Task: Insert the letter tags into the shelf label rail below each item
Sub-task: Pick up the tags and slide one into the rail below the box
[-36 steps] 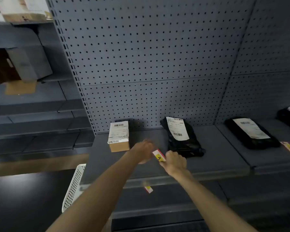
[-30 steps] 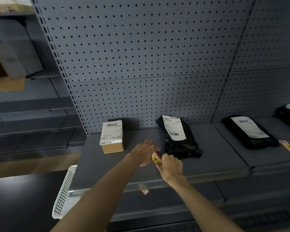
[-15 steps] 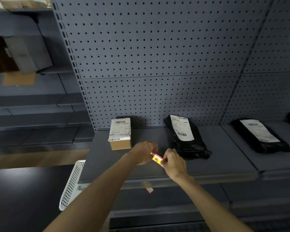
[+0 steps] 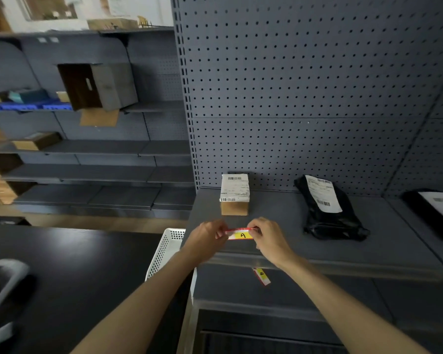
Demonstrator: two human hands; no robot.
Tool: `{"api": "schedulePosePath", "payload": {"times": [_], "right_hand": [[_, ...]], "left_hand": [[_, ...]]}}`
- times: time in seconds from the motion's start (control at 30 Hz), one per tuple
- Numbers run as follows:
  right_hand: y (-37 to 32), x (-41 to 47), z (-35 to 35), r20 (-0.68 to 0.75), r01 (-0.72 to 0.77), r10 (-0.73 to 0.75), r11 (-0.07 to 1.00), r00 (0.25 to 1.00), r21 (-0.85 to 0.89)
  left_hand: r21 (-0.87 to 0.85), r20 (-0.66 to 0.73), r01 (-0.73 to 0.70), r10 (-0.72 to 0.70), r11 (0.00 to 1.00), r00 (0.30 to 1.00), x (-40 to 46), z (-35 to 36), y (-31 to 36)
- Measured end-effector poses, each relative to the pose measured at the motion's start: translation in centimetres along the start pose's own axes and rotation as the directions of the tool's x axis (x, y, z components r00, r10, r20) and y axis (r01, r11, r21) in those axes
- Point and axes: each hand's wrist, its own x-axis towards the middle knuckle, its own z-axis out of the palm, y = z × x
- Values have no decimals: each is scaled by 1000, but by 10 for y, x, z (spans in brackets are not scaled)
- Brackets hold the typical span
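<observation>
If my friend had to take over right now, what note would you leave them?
Left hand and right hand each pinch one end of the A tag, held level above the shelf's label rail, in front of the small cardboard box.
Another tag hangs crookedly below the rail.
Black parcel sits further right; the rail below it shows no tag.
Done: none seated properly.
Left: slide the A tag into the rail, fix the hanging one, tag the rest.

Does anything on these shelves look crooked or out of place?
Yes. One small tag hangs tilted below the label rail, near the right hand, instead of sitting flat in it. Farther left, a cardboard box lies tipped on its side, a flap hanging over the shelf edge.
</observation>
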Motion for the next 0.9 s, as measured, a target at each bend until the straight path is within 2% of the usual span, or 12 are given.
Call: {"api": "schedulePosePath", "payload": {"times": [0.13,0.37,0.67,0.9], "right_hand": [[-6,-9,13,-24,4,-5,1000,1000,-20],[-5,-22,27,-12,18,-18,999,1000,-28],[-3,-24,40,30,48,-46,997,998,-65],[-8,-22,51,124,102,-75,969,989,-225]], "left_hand": [[114,-106,-16,28,993,994,-33,6,-21],[314,-82,-53,83,948,993,-64,35,-38],[295,-141,-47,93,954,986,-75,39,-31],[258,-163,-50,94,965,982,-81,43,-33]]}}
